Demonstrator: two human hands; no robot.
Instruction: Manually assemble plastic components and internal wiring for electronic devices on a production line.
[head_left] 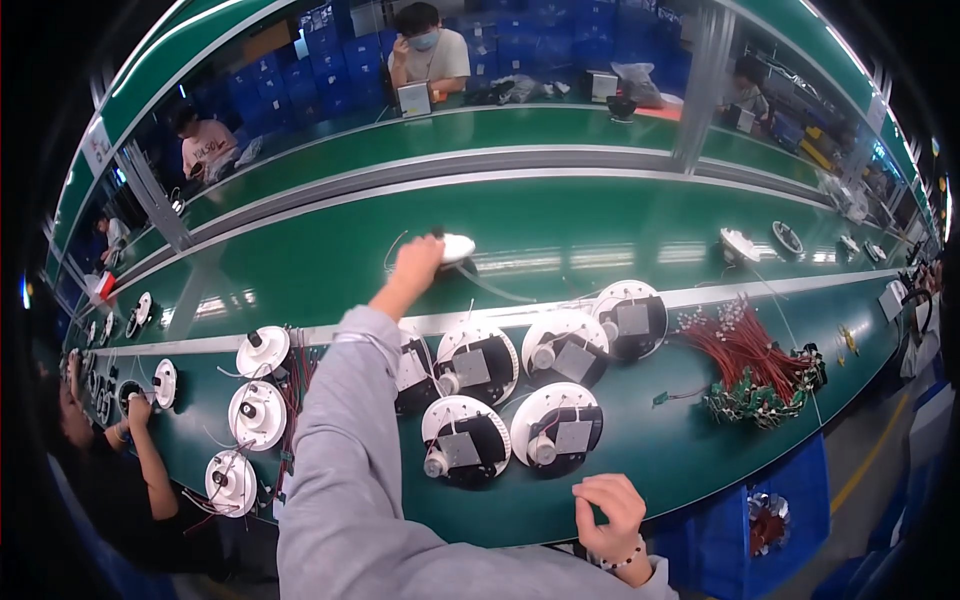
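Observation:
My left hand [415,268] reaches over the far green surface, its fingers closed on the edge of a white round disc unit [457,247]. A pale wire or tube trails from that unit. Close to the near table edge, my right hand [610,515] is loosely curled, thumb apart from the fingers, nothing visible in it. Between my hands lie several white disc units with dark half-plates, metal boxes and small motors, such as one disc unit [560,428] nearest my right hand. My left forearm partly hides another disc unit [410,372].
A bundle of red wires [735,345] with green circuit boards [755,400] lies at right. Three white discs [257,415] stand in a column left of my arm. A co-worker's hand [138,408] works at far left. A blue bin [790,500] sits below the edge.

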